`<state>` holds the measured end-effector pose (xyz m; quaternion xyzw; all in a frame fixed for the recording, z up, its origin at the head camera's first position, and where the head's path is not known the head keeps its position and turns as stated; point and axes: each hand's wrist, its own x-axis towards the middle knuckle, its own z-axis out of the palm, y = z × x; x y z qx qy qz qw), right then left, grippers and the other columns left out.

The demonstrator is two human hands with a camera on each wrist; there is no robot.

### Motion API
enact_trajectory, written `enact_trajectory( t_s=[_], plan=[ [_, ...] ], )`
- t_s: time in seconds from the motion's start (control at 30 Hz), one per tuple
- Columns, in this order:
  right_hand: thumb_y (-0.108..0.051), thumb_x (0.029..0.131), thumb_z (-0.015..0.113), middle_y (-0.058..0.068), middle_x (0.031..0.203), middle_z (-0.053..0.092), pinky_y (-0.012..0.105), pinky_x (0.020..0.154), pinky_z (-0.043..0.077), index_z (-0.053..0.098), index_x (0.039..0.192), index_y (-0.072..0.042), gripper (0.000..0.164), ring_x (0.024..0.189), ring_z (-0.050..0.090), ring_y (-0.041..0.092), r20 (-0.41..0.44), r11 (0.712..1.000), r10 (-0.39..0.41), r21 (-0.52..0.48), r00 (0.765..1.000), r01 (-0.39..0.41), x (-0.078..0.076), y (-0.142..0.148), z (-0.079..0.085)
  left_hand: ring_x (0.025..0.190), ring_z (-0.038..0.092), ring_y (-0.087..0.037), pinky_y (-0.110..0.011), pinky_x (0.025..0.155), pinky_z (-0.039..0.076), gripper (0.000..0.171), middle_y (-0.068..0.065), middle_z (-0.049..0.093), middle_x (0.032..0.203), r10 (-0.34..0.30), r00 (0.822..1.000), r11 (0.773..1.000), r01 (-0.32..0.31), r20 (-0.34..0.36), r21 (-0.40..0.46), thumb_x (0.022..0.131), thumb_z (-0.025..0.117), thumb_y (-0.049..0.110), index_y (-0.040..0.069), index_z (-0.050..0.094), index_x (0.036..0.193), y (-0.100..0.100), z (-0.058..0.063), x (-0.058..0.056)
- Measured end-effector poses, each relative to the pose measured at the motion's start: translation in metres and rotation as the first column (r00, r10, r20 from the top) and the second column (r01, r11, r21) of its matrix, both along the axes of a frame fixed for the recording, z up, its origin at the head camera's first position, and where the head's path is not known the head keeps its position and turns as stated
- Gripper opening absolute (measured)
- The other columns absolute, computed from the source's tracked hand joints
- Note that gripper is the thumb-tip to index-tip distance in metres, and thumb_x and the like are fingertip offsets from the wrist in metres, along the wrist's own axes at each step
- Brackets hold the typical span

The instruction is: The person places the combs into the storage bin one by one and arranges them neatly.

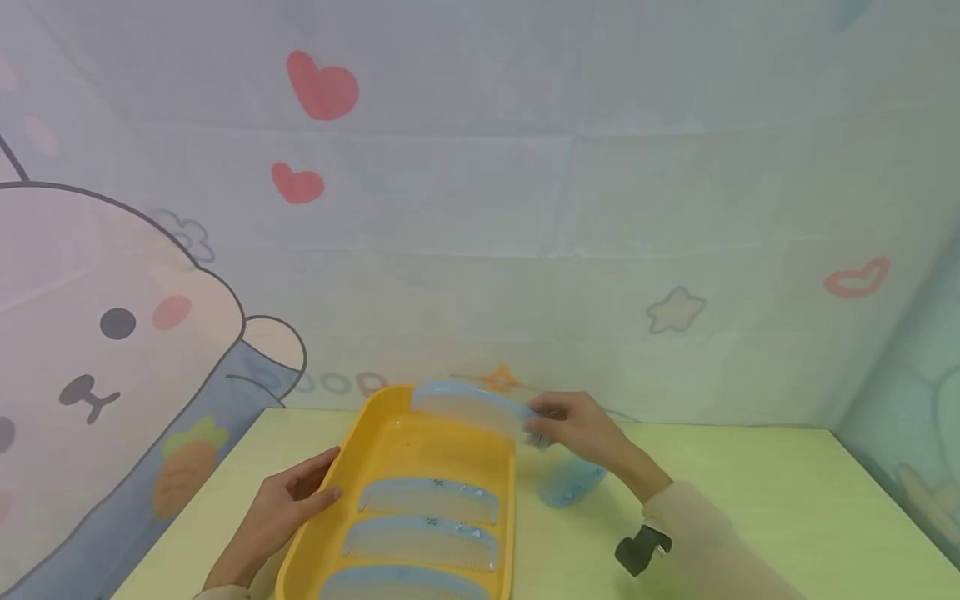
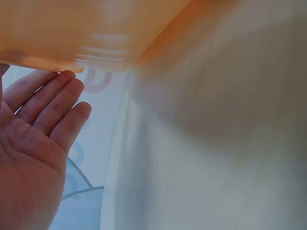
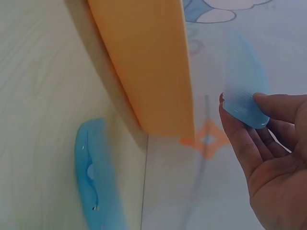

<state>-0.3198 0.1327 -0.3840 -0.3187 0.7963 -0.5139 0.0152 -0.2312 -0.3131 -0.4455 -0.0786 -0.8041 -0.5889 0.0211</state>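
My right hand (image 1: 581, 425) pinches one end of a translucent light-blue comb (image 1: 468, 404) between thumb and fingers, over the far end of a yellow tray (image 1: 513, 517). In the right wrist view the thumb lies on one side of this comb (image 3: 247, 103) and fingers on the other. My left hand (image 1: 288, 504) holds the tray's left rim, thumb over the edge and fingers along the outside. Inside the tray, several similar combs, including a middle comb (image 1: 420, 537), lie in a column with teeth toward me. Another blue comb (image 3: 93, 172) lies on the table beside the tray.
A pale wooden table (image 1: 720, 508) carries the tray. Behind it hangs a cloth backdrop (image 1: 480, 192) printed with hearts, stars and a cartoon animal. A black clip-like device (image 1: 643, 550) sits at my right sleeve.
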Motion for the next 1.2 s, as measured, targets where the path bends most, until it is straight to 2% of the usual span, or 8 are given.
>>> enact_trajectory(
  t_s=[0.03,0.27,0.43,0.57,0.6,0.7,0.93,1.2],
  plan=[
    [-0.008,0.104,0.070,0.012,0.097,0.077,0.034,0.075,0.064,0.075,0.117,0.003,0.018,0.084,0.074,0.026,0.005,1.000,0.006,0.000,1.000,-0.006,-0.001,-0.003,0.000,0.126,0.067,-0.024,-0.031,0.091,0.062,0.067,-0.026,0.052,0.154,-0.003,1.000,1.000,0.003,0.000,0.003,0.101,0.075,0.013,0.000,0.045,0.160,0.000,0.000,0.000],
    [-0.007,0.104,0.070,0.015,0.101,0.072,0.034,0.073,0.064,0.073,0.117,0.005,0.019,0.084,0.074,0.029,0.017,0.998,0.067,-0.019,0.998,-0.066,-0.009,-0.019,0.001,0.122,0.068,-0.012,-0.030,0.091,0.061,0.068,-0.027,0.052,0.154,-0.001,1.000,1.000,0.001,-0.008,0.006,0.100,0.077,0.014,-0.001,0.046,0.159,0.000,0.001,0.001],
    [-0.004,0.104,0.069,0.017,0.102,0.071,0.041,0.075,0.065,0.072,0.116,0.008,0.018,0.085,0.074,0.032,0.023,0.995,0.103,-0.020,0.994,-0.102,-0.012,-0.030,0.001,0.119,0.066,-0.002,-0.029,0.093,0.060,0.068,-0.025,0.052,0.154,0.011,1.000,1.000,-0.011,-0.001,-0.007,0.100,0.078,0.016,0.000,0.048,0.159,0.001,0.001,0.001],
    [-0.003,0.104,0.069,0.017,0.100,0.071,0.046,0.075,0.066,0.072,0.115,0.010,0.018,0.083,0.075,0.031,0.018,0.993,0.120,-0.010,0.993,-0.120,-0.014,-0.040,0.001,0.122,0.067,-0.007,-0.029,0.093,0.060,0.069,-0.025,0.052,0.154,0.009,1.000,1.000,-0.010,-0.005,-0.015,0.100,0.078,0.016,0.000,0.047,0.159,0.001,0.001,0.001],
    [-0.003,0.104,0.069,0.017,0.099,0.071,0.044,0.074,0.066,0.072,0.115,0.010,0.018,0.082,0.075,0.030,0.017,0.992,0.122,-0.005,0.992,-0.122,-0.014,-0.042,0.000,0.123,0.067,-0.009,-0.029,0.093,0.060,0.068,-0.026,0.052,0.154,0.009,1.000,1.000,-0.009,-0.006,-0.014,0.100,0.078,0.016,0.000,0.047,0.159,0.001,0.001,0.001],
    [-0.001,0.102,0.070,0.015,0.096,0.072,0.038,0.070,0.065,0.073,0.114,0.011,0.017,0.078,0.074,0.027,0.010,0.994,0.105,0.020,0.994,-0.106,-0.016,-0.050,-0.001,0.123,0.067,-0.010,-0.028,0.093,0.060,0.068,-0.026,0.052,0.154,0.006,1.000,1.000,-0.006,-0.009,-0.010,0.100,0.078,0.015,-0.001,0.047,0.159,0.001,0.001,0.001],
    [-0.003,0.100,0.073,0.006,0.097,0.073,0.028,0.069,0.063,0.075,0.116,0.007,0.018,0.081,0.072,0.018,-0.012,0.989,0.025,0.147,1.000,-0.023,-0.018,-0.062,-0.005,0.119,0.065,0.001,-0.027,0.094,0.059,0.068,-0.025,0.051,0.155,0.001,1.000,1.000,-0.002,-0.013,-0.016,0.100,0.078,0.016,0.000,0.047,0.158,0.001,-0.002,0.001],
    [-0.001,0.098,0.075,0.006,0.097,0.073,0.024,0.069,0.059,0.075,0.116,0.007,0.019,0.080,0.068,0.013,-0.057,0.970,0.015,0.245,0.998,0.000,-0.016,-0.071,-0.004,0.128,0.063,-0.008,-0.026,0.096,0.058,0.068,-0.025,0.051,0.155,0.005,1.000,0.999,-0.005,-0.022,-0.032,0.100,0.078,0.016,0.000,0.047,0.159,0.002,-0.002,-0.001]
  ],
)
